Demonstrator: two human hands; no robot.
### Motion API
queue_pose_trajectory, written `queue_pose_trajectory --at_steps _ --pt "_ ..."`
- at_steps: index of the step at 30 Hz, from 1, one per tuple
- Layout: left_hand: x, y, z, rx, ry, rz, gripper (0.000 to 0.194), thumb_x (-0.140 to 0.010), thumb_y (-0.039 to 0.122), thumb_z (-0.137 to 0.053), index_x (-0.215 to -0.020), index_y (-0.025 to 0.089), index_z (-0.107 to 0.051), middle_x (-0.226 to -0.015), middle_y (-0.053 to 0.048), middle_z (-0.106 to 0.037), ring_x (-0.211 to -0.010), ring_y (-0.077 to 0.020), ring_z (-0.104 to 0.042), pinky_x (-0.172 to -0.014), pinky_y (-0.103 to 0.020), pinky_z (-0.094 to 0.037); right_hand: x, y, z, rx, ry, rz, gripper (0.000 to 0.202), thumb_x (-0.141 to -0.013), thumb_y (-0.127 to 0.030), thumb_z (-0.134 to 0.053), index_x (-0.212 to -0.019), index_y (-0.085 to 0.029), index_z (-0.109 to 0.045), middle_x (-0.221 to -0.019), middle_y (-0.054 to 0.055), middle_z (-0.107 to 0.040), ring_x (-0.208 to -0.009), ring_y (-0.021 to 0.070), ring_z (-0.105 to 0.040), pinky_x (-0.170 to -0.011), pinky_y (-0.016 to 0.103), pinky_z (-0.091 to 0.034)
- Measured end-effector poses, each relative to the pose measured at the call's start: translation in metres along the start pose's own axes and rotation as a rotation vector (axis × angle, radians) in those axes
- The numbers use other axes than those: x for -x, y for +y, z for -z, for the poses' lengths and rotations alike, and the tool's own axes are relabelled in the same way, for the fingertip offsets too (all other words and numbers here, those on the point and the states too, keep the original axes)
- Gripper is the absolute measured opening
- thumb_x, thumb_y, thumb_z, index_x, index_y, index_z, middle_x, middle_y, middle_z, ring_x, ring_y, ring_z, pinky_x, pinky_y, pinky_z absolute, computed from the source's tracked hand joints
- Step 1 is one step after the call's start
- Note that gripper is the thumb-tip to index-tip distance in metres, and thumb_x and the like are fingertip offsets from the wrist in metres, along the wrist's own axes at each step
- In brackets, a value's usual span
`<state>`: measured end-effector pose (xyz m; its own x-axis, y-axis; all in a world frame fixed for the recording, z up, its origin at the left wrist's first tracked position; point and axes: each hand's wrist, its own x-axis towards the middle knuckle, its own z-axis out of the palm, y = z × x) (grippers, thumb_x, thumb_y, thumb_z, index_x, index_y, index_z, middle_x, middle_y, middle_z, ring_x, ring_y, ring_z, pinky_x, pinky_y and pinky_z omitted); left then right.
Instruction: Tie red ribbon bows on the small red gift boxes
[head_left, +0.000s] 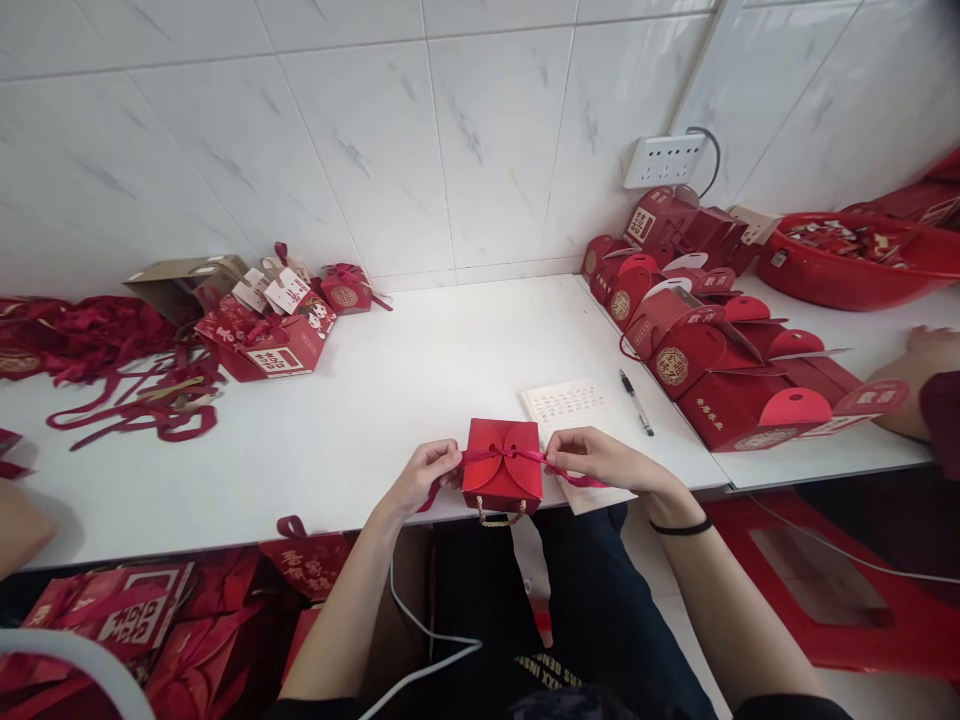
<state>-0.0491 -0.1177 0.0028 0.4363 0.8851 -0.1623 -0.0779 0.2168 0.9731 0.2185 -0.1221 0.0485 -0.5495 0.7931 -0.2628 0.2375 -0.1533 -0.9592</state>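
Note:
In front of me, at the table's near edge, sits a red gift box (487,485) with rounded flaps folded shut on top and a twisted rope handle (501,520) hanging on the near side. A dark pink ribbon (525,455) crosses the top and is knotted in the middle. My left hand (424,478) pinches one end of it at the box's left side. My right hand (596,458) pinches the other end at the right, with a loose tail hanging below the fingers. Under that hand lies a notebook (570,400) with handwriting.
A black pen (636,402) lies right of the notebook. Several open red boxes (705,370) and a red basin (855,285) stand at right. Loose ribbons (150,400) and a filled box (262,345) are at left. Other people's arms (911,390) show at both sides.

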Motion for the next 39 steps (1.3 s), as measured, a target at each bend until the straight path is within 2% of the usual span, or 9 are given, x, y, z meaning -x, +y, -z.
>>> queue_pose_trajectory --at_steps 3,7,10,16,23,28,33,36,39 --pt "0.0 -0.004 0.002 0.019 0.007 0.007 0.043 -0.07 0.049 -0.067 -0.055 0.017 -0.043 -0.045 0.005 -0.036 -0.045 -0.0081 -0.035 -0.048 -0.022 -0.028 0.001 0.004 -0.001 0.02 -0.011 0.006 0.037 -0.078 -0.052 -0.057 -0.073 -0.016 -0.053 -0.062 -0.001 -0.054 -0.051 0.0083 -0.04 -0.047 0.021 -0.028" --pt "0.0 -0.009 0.003 0.054 0.014 0.005 0.047 -0.068 0.052 -0.068 -0.054 0.017 -0.041 -0.045 0.006 -0.034 -0.045 -0.0069 -0.031 -0.048 -0.022 -0.027 0.0 0.014 0.0 0.048 -0.021 0.054 0.046 -0.076 -0.061 -0.055 -0.069 -0.015 -0.055 -0.055 -0.004 -0.044 -0.048 0.0079 -0.034 -0.046 0.022 -0.024" --pt "0.0 -0.011 0.003 0.061 0.014 0.007 0.048 -0.068 0.054 -0.067 -0.053 0.017 -0.039 -0.045 0.006 -0.034 -0.045 -0.0073 -0.032 -0.047 -0.022 -0.028 0.0 0.02 0.0 0.055 -0.033 0.086 0.046 -0.076 -0.059 -0.058 -0.064 -0.014 -0.056 -0.054 -0.005 -0.041 -0.047 0.0074 -0.031 -0.045 0.021 -0.022" --pt "-0.001 -0.015 0.004 0.05 0.01 0.013 0.048 -0.068 0.055 -0.066 -0.054 0.017 -0.04 -0.045 0.005 -0.035 -0.046 -0.0087 -0.038 -0.046 -0.021 -0.027 0.002 0.019 -0.001 0.029 0.013 0.073 0.043 -0.077 -0.057 -0.059 -0.068 -0.015 -0.054 -0.058 -0.003 -0.046 -0.05 0.0084 -0.038 -0.045 0.02 -0.03" --pt "-0.001 -0.011 0.006 0.021 -0.006 0.008 0.047 -0.069 0.053 -0.067 -0.053 0.017 -0.04 -0.043 0.005 -0.035 -0.045 -0.0088 -0.038 -0.047 -0.022 -0.029 0.007 0.023 0.009 0.168 0.007 0.127 0.039 -0.085 -0.053 -0.05 -0.071 -0.016 -0.052 -0.062 -0.001 -0.051 -0.055 0.0108 -0.045 -0.05 0.022 -0.037" --pt "0.007 0.0 0.006 -0.029 0.001 -0.005 0.041 -0.075 0.043 -0.063 -0.051 0.017 -0.041 -0.043 0.005 -0.035 -0.046 -0.0094 -0.04 -0.052 -0.023 -0.034 0.009 0.013 0.008 0.173 0.022 0.102 0.036 -0.084 -0.049 -0.053 -0.07 -0.016 -0.054 -0.06 -0.002 -0.048 -0.052 0.0098 -0.043 -0.048 0.021 -0.035" --pt "0.013 0.021 0.0 0.02 -0.053 -0.043 0.035 -0.075 0.041 -0.06 -0.055 0.017 -0.044 -0.044 0.004 -0.04 -0.047 -0.0109 -0.043 -0.054 -0.025 -0.036 0.012 -0.016 -0.003 0.113 0.103 0.224 0.031 -0.084 -0.044 -0.054 -0.072 -0.016 -0.059 -0.062 -0.002 -0.051 -0.054 0.0096 -0.043 -0.05 0.022 -0.035" --pt "0.013 0.036 -0.005 -0.044 -0.077 -0.048 0.029 -0.077 0.038 -0.059 -0.062 0.017 -0.047 -0.053 0.001 -0.047 -0.052 -0.0114 -0.046 -0.052 -0.024 -0.034 0.006 -0.028 -0.015 0.093 0.148 0.331 0.024 -0.084 -0.039 -0.055 -0.081 -0.017 -0.065 -0.087 0.004 -0.063 -0.069 0.013 -0.055 -0.059 0.024 -0.043" --pt "0.012 0.049 -0.01 -0.162 -0.065 -0.024 0.026 -0.078 0.038 -0.057 -0.068 0.016 -0.048 -0.055 0.003 -0.043 -0.05 -0.0088 -0.04 -0.048 -0.022 -0.029 -0.005 -0.032 -0.028 0.131 0.166 0.402 0.018 -0.085 -0.032 -0.056 -0.088 -0.019 -0.068 -0.105 0.005 -0.065 -0.091 0.0172 -0.059 -0.075 0.028 -0.046"
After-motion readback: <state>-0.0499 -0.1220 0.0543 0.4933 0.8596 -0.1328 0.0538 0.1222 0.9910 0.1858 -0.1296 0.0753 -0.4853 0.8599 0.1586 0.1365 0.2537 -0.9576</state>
